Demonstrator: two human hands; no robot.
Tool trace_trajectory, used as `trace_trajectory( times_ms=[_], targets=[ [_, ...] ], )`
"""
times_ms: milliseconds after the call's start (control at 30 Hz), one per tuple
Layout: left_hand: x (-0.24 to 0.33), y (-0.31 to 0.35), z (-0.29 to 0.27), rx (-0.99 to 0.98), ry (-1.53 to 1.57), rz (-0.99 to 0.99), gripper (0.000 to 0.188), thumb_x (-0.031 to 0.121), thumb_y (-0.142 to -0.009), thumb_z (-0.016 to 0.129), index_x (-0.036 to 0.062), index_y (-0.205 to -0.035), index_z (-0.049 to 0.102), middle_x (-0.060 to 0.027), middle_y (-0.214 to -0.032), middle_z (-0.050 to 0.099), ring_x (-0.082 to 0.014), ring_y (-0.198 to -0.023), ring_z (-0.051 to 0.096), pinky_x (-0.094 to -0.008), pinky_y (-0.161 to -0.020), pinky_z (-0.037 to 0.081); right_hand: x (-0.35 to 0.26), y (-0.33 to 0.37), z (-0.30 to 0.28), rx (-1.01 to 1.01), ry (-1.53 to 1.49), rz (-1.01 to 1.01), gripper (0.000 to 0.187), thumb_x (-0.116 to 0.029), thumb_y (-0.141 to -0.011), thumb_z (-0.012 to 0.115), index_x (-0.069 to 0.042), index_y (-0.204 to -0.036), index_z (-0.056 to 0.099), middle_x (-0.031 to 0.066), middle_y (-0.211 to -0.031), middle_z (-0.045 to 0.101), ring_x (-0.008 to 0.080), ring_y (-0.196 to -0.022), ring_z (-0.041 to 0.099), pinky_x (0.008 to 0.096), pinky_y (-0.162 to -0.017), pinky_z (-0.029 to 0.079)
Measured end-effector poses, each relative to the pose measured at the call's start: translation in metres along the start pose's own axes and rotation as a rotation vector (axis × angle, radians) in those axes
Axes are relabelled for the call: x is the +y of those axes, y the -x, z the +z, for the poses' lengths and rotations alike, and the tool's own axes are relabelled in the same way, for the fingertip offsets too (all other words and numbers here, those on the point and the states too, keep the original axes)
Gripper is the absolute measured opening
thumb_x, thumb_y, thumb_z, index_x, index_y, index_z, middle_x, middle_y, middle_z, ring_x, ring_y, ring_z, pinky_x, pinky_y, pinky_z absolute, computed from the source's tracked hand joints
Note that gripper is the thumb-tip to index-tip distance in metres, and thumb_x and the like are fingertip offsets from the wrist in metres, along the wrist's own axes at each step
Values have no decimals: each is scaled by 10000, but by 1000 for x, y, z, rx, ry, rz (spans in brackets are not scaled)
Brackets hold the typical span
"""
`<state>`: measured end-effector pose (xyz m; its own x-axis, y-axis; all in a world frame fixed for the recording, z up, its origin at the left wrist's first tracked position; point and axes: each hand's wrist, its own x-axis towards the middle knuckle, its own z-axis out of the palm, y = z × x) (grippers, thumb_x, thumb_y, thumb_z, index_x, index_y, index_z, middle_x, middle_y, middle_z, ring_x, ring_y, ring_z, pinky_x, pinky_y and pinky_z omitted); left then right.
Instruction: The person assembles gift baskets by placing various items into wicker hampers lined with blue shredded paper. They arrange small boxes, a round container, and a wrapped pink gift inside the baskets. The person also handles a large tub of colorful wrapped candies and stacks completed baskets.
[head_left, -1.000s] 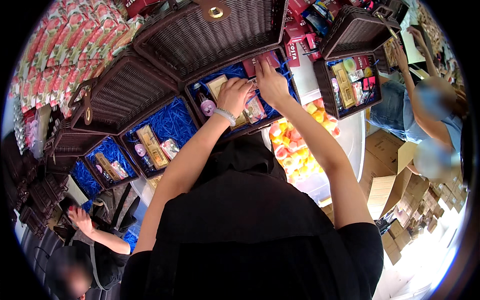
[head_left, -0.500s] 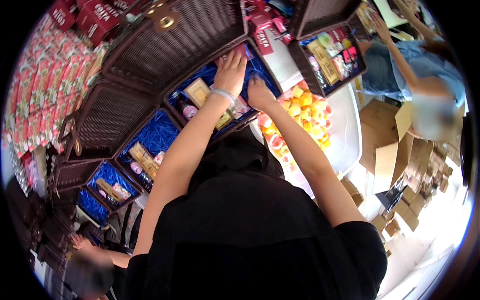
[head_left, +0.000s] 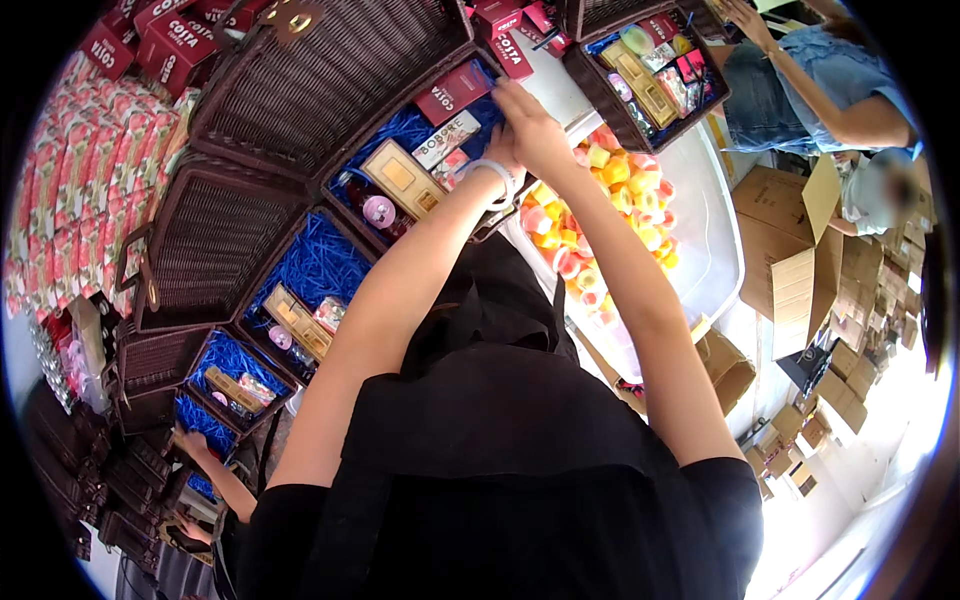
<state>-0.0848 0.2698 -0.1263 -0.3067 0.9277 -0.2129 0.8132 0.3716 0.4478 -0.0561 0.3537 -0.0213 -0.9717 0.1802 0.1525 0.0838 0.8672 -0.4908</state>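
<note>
An open brown wicker hamper lies in front of me, lined with blue shredded paper. Inside are a dark red box, a white printed box, a gold-and-cream box and a bottle with a round pink label. Both my hands are at the hamper's right end. My right hand has its fingers stretched out over the blue paper by the rim. Close against it, my left hand, with a pale band at the wrist, is partly covered; its fingers are mostly hidden.
To the right, a clear plastic tub holds small yellow, orange and pink cup-shaped pieces. Other filled hampers stand on both sides. Floral packages are stacked left, an open carton stands right. Co-workers' arms show at lower left and upper right.
My left hand has moved off the dark red box, right and nearer me, uncovering the white box. My right hand has shifted slightly up and now overlaps the left.
</note>
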Motion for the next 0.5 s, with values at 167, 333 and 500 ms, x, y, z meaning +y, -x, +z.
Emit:
trace_trajectory(
  times_ms=[167, 333, 500],
  targets=[
    [11, 54, -59, 54, -145, 90, 350, 168, -872, 427, 27, -1173, 536, -173, -1260, 478, -294, -1216, 415, -386, -966, 399, -1, 11, 6, -320, 748, -88, 395, -190, -822, 503, -42, -1179, 584, 77, -1364, 442, 267, -1363, 216, 431, -1107, 208],
    [13, 91, -79, 193, 32, 48, 224, 129, -832, 463, 17, -960, 609, -128, -1014, 612, -271, -952, 574, -383, -827, 465, -38, -3, -10, -888, 1058, -73, 381, -276, -839, 486, -108, -1145, 638, 99, -1400, 404, 355, -1379, 115, 430, -1125, 57],
    [-2, 41, -46, -10, 14, 13, 218, 140, -820, 485, 40, -963, 616, -167, -1003, 617, -305, -889, 591, -405, -779, 480, -33, -8, -24, -561, 736, -81, 323, -212, -794, 564, -74, -1079, 626, 75, -1270, 519, 313, -1298, 310, 450, -1046, 277]
  ],
)
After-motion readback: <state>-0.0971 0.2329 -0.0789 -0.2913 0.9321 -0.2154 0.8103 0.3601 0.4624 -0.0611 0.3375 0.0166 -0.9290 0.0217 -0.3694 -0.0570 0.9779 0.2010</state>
